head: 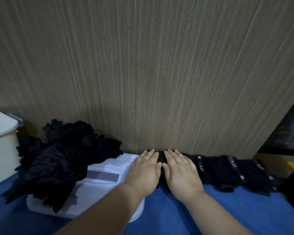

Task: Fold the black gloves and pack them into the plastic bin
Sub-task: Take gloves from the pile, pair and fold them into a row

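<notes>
2 hands, both flat, fingers straight, nothing gripped: L hand (143, 168) & R hand (180, 170) lie side by side, thumbs nearly touching, pressing on 1 black glove (161, 160) that sits under & between them, up against the wood panel (143, 73). Just right of R hand: row (227, 172) of folded gloves, 3 lettered straps (233, 165) showing. To the left: 1 loose pile (58, 158) of black gloves on 1 white lid (100, 189), on a blue surface (193, 214). 1 white bin (2, 146) at far left edge, beside pile, well apart from hands.
</notes>
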Motion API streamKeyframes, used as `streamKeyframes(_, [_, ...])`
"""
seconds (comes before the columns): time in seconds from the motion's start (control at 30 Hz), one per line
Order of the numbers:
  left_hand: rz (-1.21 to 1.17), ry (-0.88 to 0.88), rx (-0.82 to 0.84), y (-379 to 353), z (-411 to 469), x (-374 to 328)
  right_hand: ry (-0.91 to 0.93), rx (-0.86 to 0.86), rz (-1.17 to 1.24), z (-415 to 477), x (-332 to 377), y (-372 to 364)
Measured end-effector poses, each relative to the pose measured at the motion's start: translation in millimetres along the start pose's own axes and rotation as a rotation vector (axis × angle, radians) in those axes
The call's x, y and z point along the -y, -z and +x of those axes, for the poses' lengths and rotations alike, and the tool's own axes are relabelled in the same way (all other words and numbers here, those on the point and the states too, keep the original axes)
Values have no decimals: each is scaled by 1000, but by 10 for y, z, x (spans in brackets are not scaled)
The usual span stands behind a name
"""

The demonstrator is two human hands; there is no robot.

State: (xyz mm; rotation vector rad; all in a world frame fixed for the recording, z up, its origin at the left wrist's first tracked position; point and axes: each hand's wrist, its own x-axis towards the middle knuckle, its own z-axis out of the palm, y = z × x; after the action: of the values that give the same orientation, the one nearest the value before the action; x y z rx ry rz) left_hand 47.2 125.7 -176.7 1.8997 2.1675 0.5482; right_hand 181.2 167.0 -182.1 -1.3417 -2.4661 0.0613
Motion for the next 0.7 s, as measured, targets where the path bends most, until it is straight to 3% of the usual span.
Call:
streamKeyframes(0.33, [67,114,72,-15,-41,21,-83,45,-32,13,21,-94])
streamKeyframes(0.7, [49,128,88,209,-147,-38,-89,39,-19,10,88,122])
